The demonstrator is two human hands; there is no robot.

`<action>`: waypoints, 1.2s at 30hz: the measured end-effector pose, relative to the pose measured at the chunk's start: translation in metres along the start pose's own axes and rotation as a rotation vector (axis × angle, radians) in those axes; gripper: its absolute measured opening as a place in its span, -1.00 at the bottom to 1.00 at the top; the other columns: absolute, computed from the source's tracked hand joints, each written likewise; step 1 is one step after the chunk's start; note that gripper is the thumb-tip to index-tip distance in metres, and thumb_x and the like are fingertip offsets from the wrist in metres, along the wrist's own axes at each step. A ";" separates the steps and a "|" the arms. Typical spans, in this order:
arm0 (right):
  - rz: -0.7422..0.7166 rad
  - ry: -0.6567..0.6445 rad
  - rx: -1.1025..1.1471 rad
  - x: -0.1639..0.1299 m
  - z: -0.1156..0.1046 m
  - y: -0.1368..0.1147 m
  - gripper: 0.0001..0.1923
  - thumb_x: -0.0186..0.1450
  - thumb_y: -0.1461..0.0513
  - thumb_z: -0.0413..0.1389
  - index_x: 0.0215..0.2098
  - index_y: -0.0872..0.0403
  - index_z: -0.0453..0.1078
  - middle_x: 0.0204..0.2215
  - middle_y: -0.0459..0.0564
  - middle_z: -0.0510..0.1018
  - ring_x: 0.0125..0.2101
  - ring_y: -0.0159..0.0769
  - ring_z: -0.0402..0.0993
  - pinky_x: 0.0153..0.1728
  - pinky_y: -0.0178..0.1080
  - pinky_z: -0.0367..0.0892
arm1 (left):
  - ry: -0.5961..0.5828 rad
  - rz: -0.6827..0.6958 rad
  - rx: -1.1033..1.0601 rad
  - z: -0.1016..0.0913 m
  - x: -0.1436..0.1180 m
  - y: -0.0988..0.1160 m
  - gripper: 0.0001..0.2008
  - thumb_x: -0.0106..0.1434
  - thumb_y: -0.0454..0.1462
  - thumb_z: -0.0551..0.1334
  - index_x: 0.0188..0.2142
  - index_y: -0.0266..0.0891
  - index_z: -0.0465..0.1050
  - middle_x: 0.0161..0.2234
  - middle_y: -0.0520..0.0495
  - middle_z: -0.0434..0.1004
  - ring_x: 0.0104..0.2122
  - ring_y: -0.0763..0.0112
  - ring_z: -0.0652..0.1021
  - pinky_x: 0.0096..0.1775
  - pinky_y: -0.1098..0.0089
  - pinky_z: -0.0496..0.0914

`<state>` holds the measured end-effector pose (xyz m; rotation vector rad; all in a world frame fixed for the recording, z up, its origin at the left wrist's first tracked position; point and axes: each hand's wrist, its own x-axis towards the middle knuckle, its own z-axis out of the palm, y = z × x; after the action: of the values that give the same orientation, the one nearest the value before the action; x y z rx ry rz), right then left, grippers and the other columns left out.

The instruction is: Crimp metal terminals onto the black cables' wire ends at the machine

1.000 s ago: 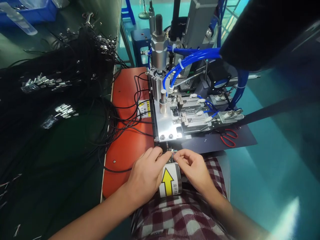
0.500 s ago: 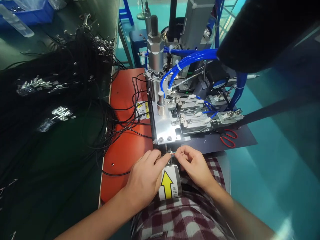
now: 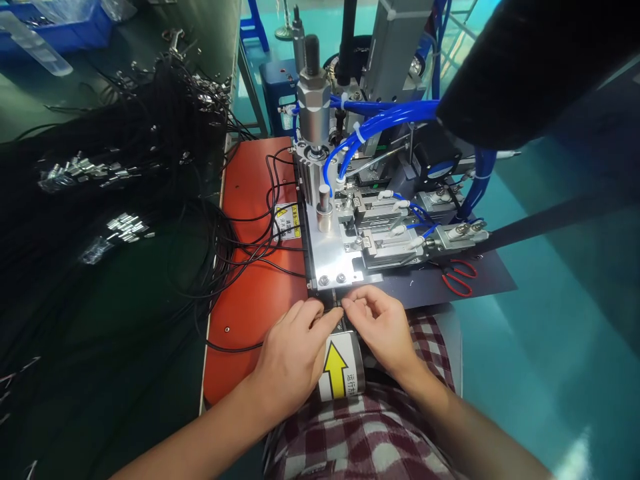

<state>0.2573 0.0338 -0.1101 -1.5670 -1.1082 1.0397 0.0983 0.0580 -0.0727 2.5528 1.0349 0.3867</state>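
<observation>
My left hand (image 3: 295, 343) is closed at the front edge of a bench machine, its thumb pressed forward by the feed opening. A black cable (image 3: 235, 349) runs across the orange board and disappears under this hand. Fingertip to fingertip with it, my right hand (image 3: 383, 327) is closed in a pinch. Whatever small part sits between the fingertips is hidden. Just above them lies the machine's silver cover plate (image 3: 330, 257). Below them is a white label with a yellow arrow (image 3: 336, 367).
More black cables cross the orange board (image 3: 250, 300) to the machine's left side. Bundled cables with shiny metal connectors (image 3: 127, 227) fill the left table. Red-handled scissors (image 3: 457, 277) lie right of the machine. Blue air hoses (image 3: 395, 112) arch above, near a thick black tube (image 3: 505, 80).
My right hand has moved slightly left, closing up to the left thumb. The small shiny metal part seen between the fingertips before is now covered. My left hand stays nearly still.
</observation>
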 end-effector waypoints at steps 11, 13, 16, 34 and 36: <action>-0.077 0.137 -0.030 -0.008 0.006 0.006 -0.90 0.26 0.26 0.08 -0.44 0.06 0.34 -0.57 -0.15 0.32 -0.58 -0.41 0.20 -0.55 -0.34 0.19 | 0.009 0.004 -0.017 0.000 -0.001 0.001 -0.65 0.26 -0.42 0.01 -0.03 -0.38 0.43 -0.33 -0.18 0.39 -0.36 0.26 0.40 -0.37 0.31 0.40; -0.047 0.115 -0.028 -0.008 0.004 0.003 -0.89 0.27 0.25 0.07 -0.43 0.07 0.33 -0.59 -0.17 0.30 -0.60 -0.43 0.18 -0.57 -0.35 0.17 | 0.007 0.007 -0.024 0.000 -0.001 0.001 -0.65 0.26 -0.42 0.01 -0.03 -0.38 0.44 -0.33 -0.19 0.39 -0.36 0.26 0.40 -0.38 0.31 0.40; -0.029 0.096 -0.048 -0.008 0.002 0.000 -0.88 0.26 0.24 0.07 -0.44 0.07 0.32 -0.59 -0.17 0.29 -0.59 -0.43 0.18 -0.56 -0.35 0.16 | 0.015 0.003 -0.022 0.000 -0.001 0.000 -0.65 0.26 -0.42 0.00 -0.03 -0.37 0.44 -0.33 -0.19 0.39 -0.36 0.26 0.40 -0.38 0.31 0.40; 0.402 -0.119 0.410 0.005 -0.007 0.000 -0.85 0.14 0.19 0.11 -0.53 0.10 0.32 -0.69 -0.25 0.15 -0.66 -0.49 -0.05 -0.67 -0.37 -0.09 | -0.060 -0.013 0.015 0.004 -0.002 -0.002 -0.62 0.27 -0.40 0.01 0.06 -0.29 0.35 -0.28 -0.15 0.36 -0.32 0.26 0.37 -0.33 0.30 0.37; 0.402 -0.156 0.437 0.006 -0.009 0.000 -0.80 0.14 0.15 0.13 -0.54 0.11 0.30 -0.66 -0.24 0.16 -0.66 -0.50 -0.06 -0.66 -0.36 -0.13 | -0.082 -0.012 0.027 0.005 -0.001 -0.003 -0.60 0.27 -0.40 0.01 0.08 -0.28 0.33 -0.28 -0.15 0.35 -0.32 0.25 0.37 -0.33 0.28 0.37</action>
<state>0.2674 0.0376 -0.1091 -1.3910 -0.6101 1.5763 0.0977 0.0581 -0.0784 2.5618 1.0313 0.2644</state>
